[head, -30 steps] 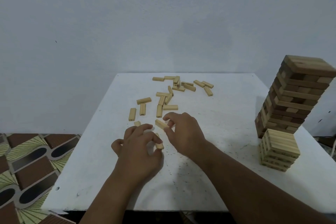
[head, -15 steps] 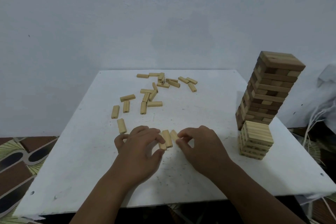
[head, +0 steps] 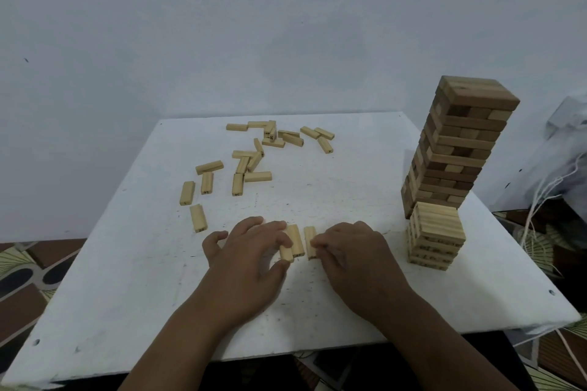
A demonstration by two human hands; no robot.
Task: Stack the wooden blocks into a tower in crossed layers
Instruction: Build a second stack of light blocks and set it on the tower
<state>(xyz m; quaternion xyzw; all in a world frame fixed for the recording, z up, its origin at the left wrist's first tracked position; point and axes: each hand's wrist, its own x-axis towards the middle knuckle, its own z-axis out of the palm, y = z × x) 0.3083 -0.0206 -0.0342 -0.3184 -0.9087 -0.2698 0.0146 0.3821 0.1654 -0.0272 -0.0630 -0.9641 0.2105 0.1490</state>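
Three small pale wooden blocks [head: 297, 243] lie side by side flat on the white table [head: 333, 200], near its front middle. My left hand [head: 247, 251] rests on the left block, fingertips pinching its near end. My right hand [head: 352, 251] touches the right block [head: 310, 241] with its fingertips. Several loose pale blocks [head: 251, 162] lie scattered at the far left and far middle. A short pale block tower [head: 435, 236] stands at the right, and a tall darker block tower [head: 457, 149] rises just behind it.
One loose block [head: 198, 217] lies just left of my left hand. The wall stands right behind the table's far edge. Patterned floor [head: 25, 267] shows on the left, and white cords [head: 540, 209] hang off the right side.
Both hands drew blocks toward the front of the table and lined three of them up side by side. The camera view swung to the right.
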